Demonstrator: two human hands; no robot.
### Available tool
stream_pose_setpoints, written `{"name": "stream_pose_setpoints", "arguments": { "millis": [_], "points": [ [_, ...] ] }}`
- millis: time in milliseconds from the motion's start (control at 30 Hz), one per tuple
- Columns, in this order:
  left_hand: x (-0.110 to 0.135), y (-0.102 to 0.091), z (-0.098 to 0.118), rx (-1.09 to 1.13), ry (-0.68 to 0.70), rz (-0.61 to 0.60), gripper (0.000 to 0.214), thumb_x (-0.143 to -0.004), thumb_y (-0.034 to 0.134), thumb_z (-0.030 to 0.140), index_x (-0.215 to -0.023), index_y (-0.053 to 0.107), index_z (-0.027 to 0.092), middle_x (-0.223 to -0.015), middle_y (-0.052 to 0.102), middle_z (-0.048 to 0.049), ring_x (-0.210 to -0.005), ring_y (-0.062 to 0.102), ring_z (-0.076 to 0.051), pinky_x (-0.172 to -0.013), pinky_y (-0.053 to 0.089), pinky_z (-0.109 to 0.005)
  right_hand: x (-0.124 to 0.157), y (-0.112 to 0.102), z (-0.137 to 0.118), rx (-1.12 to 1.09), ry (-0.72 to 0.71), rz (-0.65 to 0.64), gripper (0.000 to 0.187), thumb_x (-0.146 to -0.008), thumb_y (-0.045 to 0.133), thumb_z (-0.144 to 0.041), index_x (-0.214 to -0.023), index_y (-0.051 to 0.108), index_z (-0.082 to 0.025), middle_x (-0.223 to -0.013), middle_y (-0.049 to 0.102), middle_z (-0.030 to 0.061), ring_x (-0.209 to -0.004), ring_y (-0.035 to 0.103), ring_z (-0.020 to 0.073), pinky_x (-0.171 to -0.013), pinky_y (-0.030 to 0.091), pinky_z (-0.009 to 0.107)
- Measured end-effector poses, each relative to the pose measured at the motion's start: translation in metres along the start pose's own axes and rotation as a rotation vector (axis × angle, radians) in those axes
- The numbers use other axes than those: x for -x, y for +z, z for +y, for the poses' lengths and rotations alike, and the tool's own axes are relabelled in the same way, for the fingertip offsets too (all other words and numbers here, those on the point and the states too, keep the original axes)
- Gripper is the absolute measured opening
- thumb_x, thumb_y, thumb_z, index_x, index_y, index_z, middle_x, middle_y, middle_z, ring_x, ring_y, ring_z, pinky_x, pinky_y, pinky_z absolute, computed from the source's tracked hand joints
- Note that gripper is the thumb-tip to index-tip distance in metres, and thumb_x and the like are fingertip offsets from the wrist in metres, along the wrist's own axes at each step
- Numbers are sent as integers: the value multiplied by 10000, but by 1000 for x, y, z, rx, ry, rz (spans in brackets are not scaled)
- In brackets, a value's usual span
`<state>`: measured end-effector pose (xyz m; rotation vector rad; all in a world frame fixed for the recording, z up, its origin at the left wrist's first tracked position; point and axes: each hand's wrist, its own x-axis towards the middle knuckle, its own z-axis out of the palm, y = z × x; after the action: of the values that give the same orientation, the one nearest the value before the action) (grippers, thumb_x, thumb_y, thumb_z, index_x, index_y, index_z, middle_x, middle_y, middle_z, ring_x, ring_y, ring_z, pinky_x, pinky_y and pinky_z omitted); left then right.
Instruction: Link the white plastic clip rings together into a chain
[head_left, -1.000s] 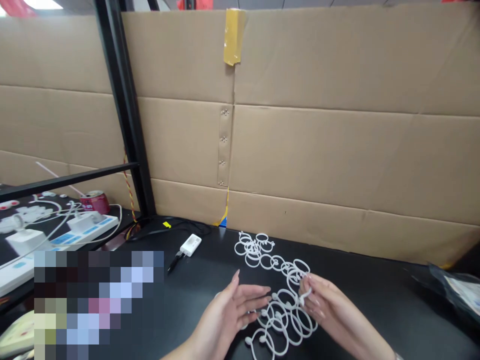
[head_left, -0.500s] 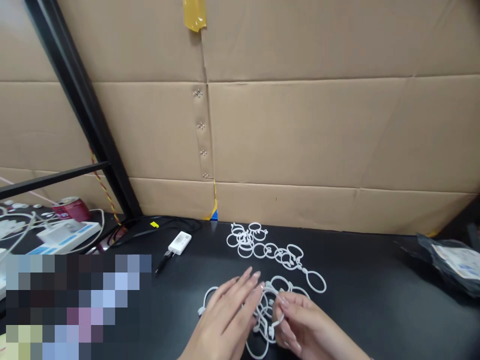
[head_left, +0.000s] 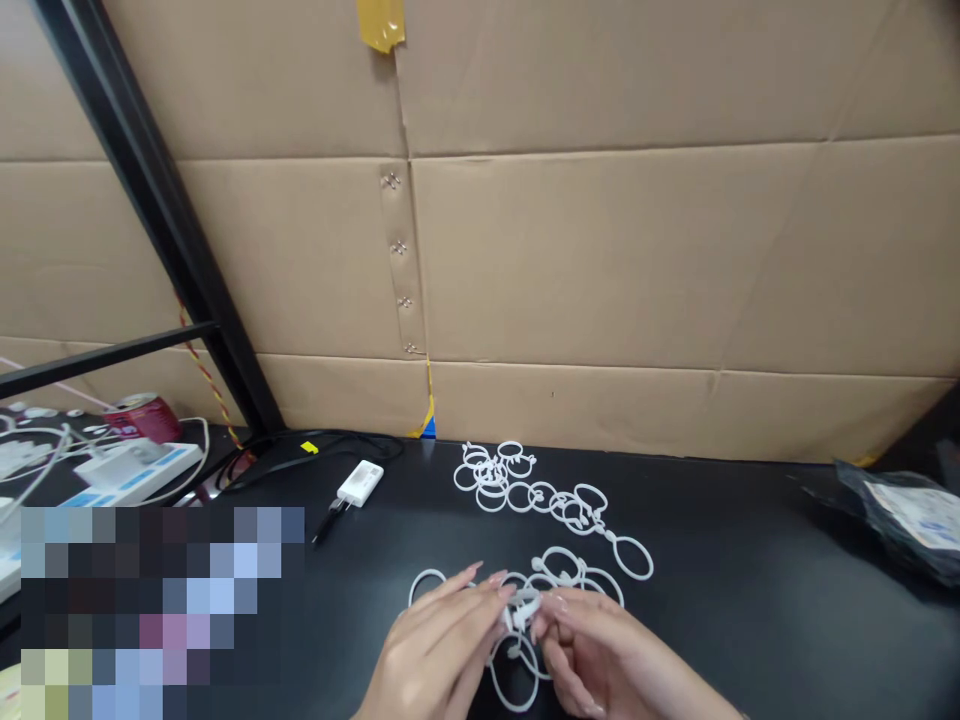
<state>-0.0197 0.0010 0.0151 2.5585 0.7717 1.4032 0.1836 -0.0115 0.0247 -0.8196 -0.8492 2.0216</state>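
Observation:
White plastic rings with small knobs at their joints lie in a loose pile (head_left: 517,690) on the black table (head_left: 712,640), under and between my hands. My right hand (head_left: 600,640) pinches a white ring (head_left: 527,608) between thumb and fingers by its knobbed part. From the other side, my left hand (head_left: 442,640) closes on the same spot with fingertips at the ring; its thumb is hidden behind the fingers. One more ring (head_left: 427,573) shows partly past my left hand. Farther back lies a linked chain of similar white rings (head_left: 540,497).
A white charger (head_left: 361,484) with a black plug sits to the left. Behind it are a power strip (head_left: 135,475), loose cables and a red can (head_left: 142,418). At right lies a black plastic bag (head_left: 892,530) with a label. A cardboard wall (head_left: 600,260) closes off the back.
My hands have come together at the ring, which my right hand has brought up and left to my left fingertips. My left fingers have drawn closer together.

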Motion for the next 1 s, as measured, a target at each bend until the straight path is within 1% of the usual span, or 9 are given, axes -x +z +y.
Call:
{"name": "stream_pose_setpoints", "arguments": {
  "millis": [100,200,267,367,500,567,700,833,1000],
  "points": [
    [0,3,1,30,-173,23,363,-800,672,95,-1126,678,254,-1010,741,-29,-896,720,-222,-860,553,-278,0,-3,-4,111,-23,86,271,-819,623,-399,-699,607,-156,-526,489,-38,-408,364,51,-394,222,182],
    [1,7,1,93,-335,2,276,-812,670,151,-1063,715,255,-959,756,-40,-810,738,-224,-746,589,-252,-1,-8,-4,301,-193,210,243,-756,708,-389,-726,576,-187,-633,491,-42,-503,390,69,-434,283,176],
    [2,8,2,118,-374,-1,259,-817,663,165,-1054,721,253,-942,759,-51,-775,741,-226,-698,596,-247,-2,-9,-1,455,-299,215,248,-712,758,-366,-821,598,-210,-725,505,-33,-578,416,86,-485,335,183],
    [2,7,4,129,-358,0,252,-819,659,171,-1050,725,244,-945,758,-67,-798,738,-244,-720,595,-267,-2,-5,2,573,-334,137,249,-732,733,-391,-898,633,-235,-831,506,-8,-664,460,119,-586,406,232],
    [0,6,4,152,-314,-22,293,-821,648,152,-1090,707,255,-955,755,-63,-809,738,-247,-720,596,-265,1,3,2,615,-370,66,179,-753,701,-408,-762,675,-231,-843,495,12,-790,509,175,-731,430,308],
    [0,5,5,158,-302,-23,298,-824,643,145,-1090,706,263,-966,752,-58,-813,738,-246,-728,594,-265,2,4,2,608,-351,43,178,-746,711,-396,-697,676,-228,-822,499,11,-788,511,175,-728,426,306],
    [1,5,7,146,-284,-38,279,-828,633,143,-1072,714,250,-965,752,-71,-820,736,-252,-733,592,-275,-1,2,7,500,-281,-13,186,-724,741,-376,-658,668,-219,-804,510,0,-696,496,131,-643,412,259],
    [0,5,7,140,-267,-74,306,-821,626,131,-1090,704,253,-954,754,-73,-782,741,-253,-695,596,-285,-3,3,11,383,-283,-90,183,-713,762,-344,-647,658,-208,-753,524,-18,-638,489,102,-613,395,231],
    [0,6,8,147,-250,-84,320,-840,575,96,-1086,698,259,-921,763,-58,-766,742,-256,-901,514,-416,0,10,15,267,-147,-130,202,-710,768,-355,-710,662,-183,-685,578,-17,-602,507,89,-613,382,217]
  ]
}}
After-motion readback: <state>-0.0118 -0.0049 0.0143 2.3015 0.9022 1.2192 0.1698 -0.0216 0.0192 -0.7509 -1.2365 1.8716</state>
